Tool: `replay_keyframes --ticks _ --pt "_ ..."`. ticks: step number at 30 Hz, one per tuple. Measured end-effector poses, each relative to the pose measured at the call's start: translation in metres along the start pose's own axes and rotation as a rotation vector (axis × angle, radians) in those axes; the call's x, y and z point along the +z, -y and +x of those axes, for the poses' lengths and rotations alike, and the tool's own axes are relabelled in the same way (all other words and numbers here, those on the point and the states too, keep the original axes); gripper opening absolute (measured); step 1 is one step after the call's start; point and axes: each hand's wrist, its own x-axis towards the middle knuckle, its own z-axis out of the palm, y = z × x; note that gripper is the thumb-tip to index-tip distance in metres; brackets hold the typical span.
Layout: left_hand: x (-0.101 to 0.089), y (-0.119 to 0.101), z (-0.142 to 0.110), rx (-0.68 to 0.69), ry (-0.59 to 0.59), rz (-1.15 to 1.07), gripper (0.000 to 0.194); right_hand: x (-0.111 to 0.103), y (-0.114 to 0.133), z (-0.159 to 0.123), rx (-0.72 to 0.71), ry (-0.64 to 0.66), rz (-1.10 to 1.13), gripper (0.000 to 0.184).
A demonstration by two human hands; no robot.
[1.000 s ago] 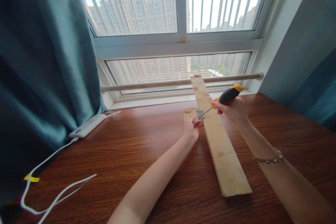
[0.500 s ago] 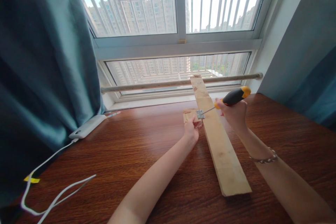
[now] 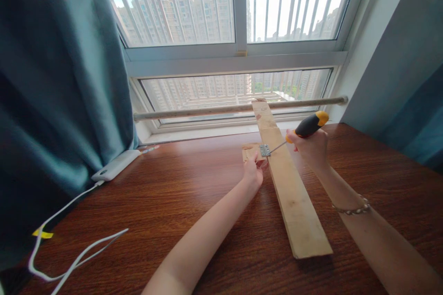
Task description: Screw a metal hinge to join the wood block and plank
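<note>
A long wooden board (image 3: 294, 193) lies lengthwise on the table, its far end by the window rail. At its left side sits a small wooden block (image 3: 249, 151), and a metal hinge (image 3: 265, 150) spans the two pieces. My left hand (image 3: 254, 170) is closed on the small block, thumb on top near the hinge; its other fingers are partly hidden. In my right hand (image 3: 311, 145) is a screwdriver (image 3: 309, 125) with a black and yellow handle, held at a slant. Its tip is at the right edge of the hinge, over the board.
A white power bank (image 3: 116, 166) with a white cable (image 3: 74, 265) lies at the left of the brown table (image 3: 166, 193). A dark blue curtain (image 3: 65, 78) hangs on the left. Behind the table, a horizontal rail (image 3: 194, 113) crosses before the barred window.
The screwdriver and my right hand have shifted slightly right, and the tip has moved from the hinge's middle toward its right edge. My left hand stays on the small block.
</note>
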Motion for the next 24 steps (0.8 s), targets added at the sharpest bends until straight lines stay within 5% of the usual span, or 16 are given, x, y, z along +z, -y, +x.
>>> replay_keyframes --ticks 24 --pt "-0.0015 0.0004 0.0033 -0.017 -0.041 -0.017 0.011 0.0094 -0.0067 -0.0050 0.005 -0.039 0.071 0.026"
